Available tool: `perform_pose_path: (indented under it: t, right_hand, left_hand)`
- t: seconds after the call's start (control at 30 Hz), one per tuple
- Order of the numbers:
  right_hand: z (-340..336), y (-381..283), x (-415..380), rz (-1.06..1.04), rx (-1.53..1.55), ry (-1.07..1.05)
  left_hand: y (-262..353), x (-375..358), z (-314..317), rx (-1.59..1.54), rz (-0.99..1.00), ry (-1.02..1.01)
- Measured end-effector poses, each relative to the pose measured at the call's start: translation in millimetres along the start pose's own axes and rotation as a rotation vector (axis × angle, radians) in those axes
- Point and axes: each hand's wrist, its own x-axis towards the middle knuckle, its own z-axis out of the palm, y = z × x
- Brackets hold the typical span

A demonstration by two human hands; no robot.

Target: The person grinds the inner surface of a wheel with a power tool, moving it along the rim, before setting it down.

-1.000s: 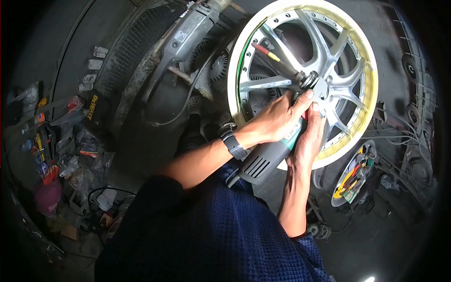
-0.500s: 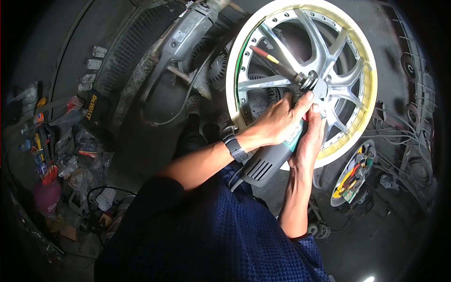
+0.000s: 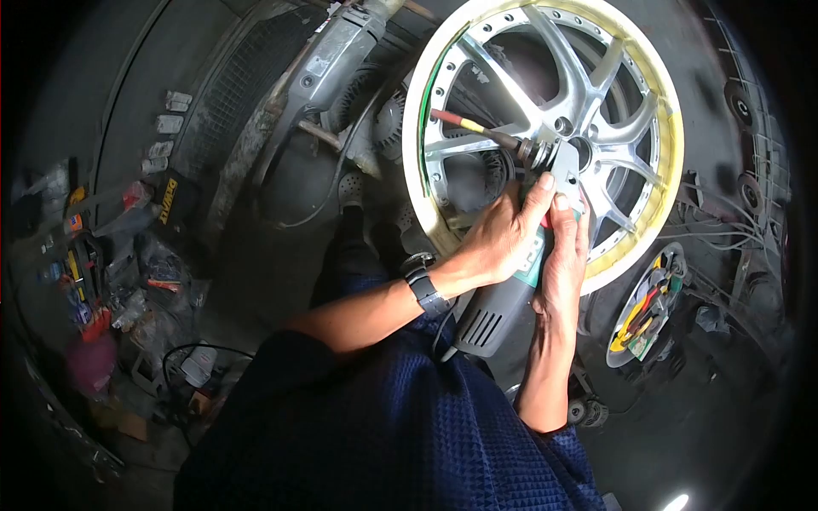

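An angle grinder [image 3: 486, 319] with a dark vented body hangs in front of me, held by both hands. My left hand [image 3: 497, 241], a watch on its wrist, wraps round the grinder near its metal head. My right hand [image 3: 562, 268] closes on the other side, both thumbs close together behind the head. From the head a long rod [image 3: 477, 128] with a red and yellow section points left across the wheel. Beneath it is a silver alloy wheel [image 3: 630, 159], its lip covered in yellowish material with a green stripe at the left.
A large grey power tool [image 3: 328, 68] with a cable lies at upper left. A tray of tools [image 3: 645, 315] stands on the right near hoses. Bagged items and tools [image 3: 153, 268] clutter the left, beside a DeWalt-marked item [image 3: 168, 198].
The grinder and both hands have shifted slightly down in view. The rod has swung to lie flatter and farther left over the wheel, and the head has turned. Both hands keep their hold.
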Motion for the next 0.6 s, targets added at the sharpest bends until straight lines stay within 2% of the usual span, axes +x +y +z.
perform_pose_path:
  t: [0.1, 0.3, 0.37, 0.4, 0.6]
  right_hand:
    - [6.1, 3.0, 3.3, -0.007, 0.037, 0.008]
    - [18.7, 5.1, 1.7, 0.014, 0.098, 0.044]
    - [20.5, 6.0, 0.5, 0.002, 0.127, 0.065]
    - [19.6, 4.0, 0.0, -0.006, 0.096, 0.044]
    - [13.6, 2.5, -6.4, -0.009, 0.040, 0.019]
  left_hand:
    - [1.9, 7.4, -10.8, 0.068, -0.032, -0.080]
    - [5.3, 9.5, -18.8, 0.087, 0.016, -0.066]
    - [-0.1, 11.3, -19.3, 0.010, 0.040, -0.046]
    - [0.7, 11.3, -23.0, 0.046, -0.029, -0.088]
    - [-2.8, 2.0, -13.5, -0.032, -0.004, -0.030]
